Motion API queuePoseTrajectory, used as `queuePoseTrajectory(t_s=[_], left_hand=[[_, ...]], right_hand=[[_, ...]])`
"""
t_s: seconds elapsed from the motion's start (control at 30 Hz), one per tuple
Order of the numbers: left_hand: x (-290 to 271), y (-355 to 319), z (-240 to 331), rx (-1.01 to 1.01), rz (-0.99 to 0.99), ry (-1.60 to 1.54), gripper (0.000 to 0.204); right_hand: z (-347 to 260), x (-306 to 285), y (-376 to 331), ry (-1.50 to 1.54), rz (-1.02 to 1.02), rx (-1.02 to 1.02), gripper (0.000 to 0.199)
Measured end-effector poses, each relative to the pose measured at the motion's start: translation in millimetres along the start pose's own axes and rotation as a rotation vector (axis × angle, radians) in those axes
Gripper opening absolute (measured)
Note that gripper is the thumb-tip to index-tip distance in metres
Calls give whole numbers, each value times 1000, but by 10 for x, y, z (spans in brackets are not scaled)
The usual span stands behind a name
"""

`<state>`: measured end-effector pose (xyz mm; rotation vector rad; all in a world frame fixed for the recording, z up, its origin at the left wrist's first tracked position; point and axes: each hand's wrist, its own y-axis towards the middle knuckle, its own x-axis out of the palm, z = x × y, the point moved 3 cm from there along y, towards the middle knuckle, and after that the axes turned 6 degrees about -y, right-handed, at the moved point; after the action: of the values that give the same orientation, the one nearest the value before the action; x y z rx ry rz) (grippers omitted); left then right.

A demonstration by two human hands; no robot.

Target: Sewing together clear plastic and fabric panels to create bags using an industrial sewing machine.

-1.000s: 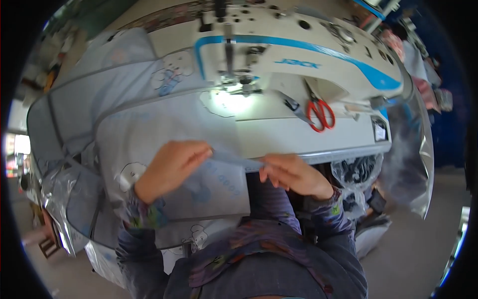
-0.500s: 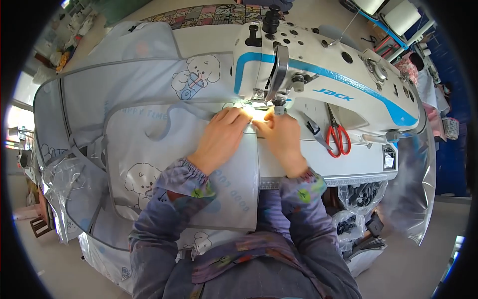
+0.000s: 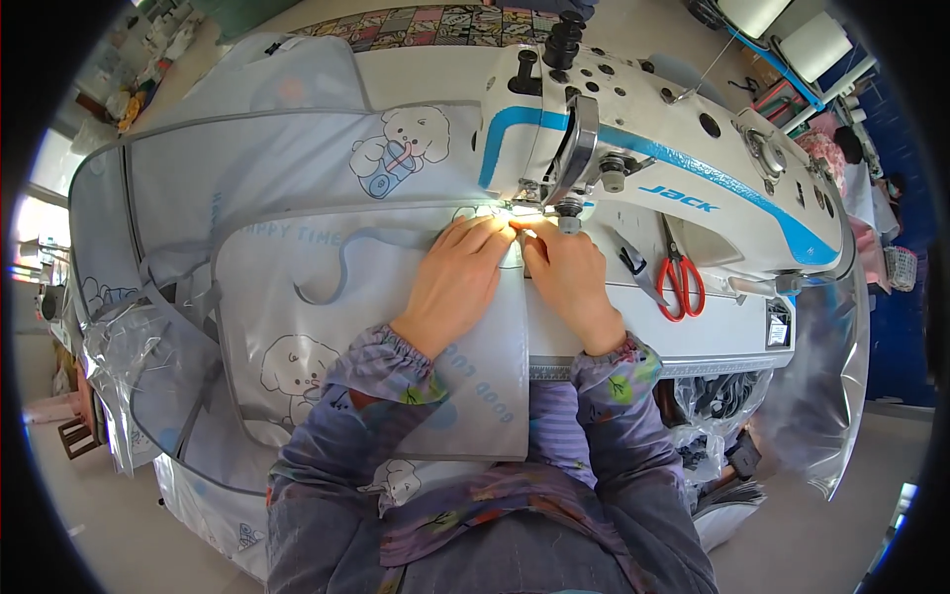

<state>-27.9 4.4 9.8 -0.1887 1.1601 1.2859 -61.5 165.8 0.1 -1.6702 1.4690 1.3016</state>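
Under the lit needle area of a white and blue sewing machine (image 3: 673, 163) lies a pale grey fabric panel (image 3: 396, 307) with printed cartoon dogs and a dark grey bound edge. My left hand (image 3: 457, 282) rests palm down on this panel, fingers stretched toward the presser foot. My right hand (image 3: 571, 282) is closed at the panel's right edge, thumb and forefinger pinched on the fabric close to the foot. Glare and the fingers hide the exact stitching spot. A narrow grey binding strip (image 3: 343, 267) curls over the panel, running toward my left hand.
Red-handled scissors (image 3: 681, 282) and a small dark-tipped tool (image 3: 638, 269) lie on the machine bed right of my right hand. More grey printed fabric (image 3: 257, 158) spreads left and behind. Thread cones (image 3: 813, 45) stand at the far right. Plastic bags (image 3: 717, 396) hang below the table edge.
The whole view has shifted slightly, so things appear farther right. The binding strip now lies in a longer curve reaching toward my left hand. Both hands stay by the presser foot.
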Motion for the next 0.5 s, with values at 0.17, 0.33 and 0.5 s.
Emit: queuePoseTrajectory(t_s=[0.17, 0.33, 0.5], left_hand=[[51, 32, -26, -32, -1, 1, 31], [78, 81, -89, 19, -11, 70, 29], [77, 149, -176, 21, -14, 57, 22]], right_hand=[[10, 45, 1, -25, 15, 30, 20], [52, 33, -40, 140, 138, -33, 14], [72, -53, -99, 178, 181, -117, 11]])
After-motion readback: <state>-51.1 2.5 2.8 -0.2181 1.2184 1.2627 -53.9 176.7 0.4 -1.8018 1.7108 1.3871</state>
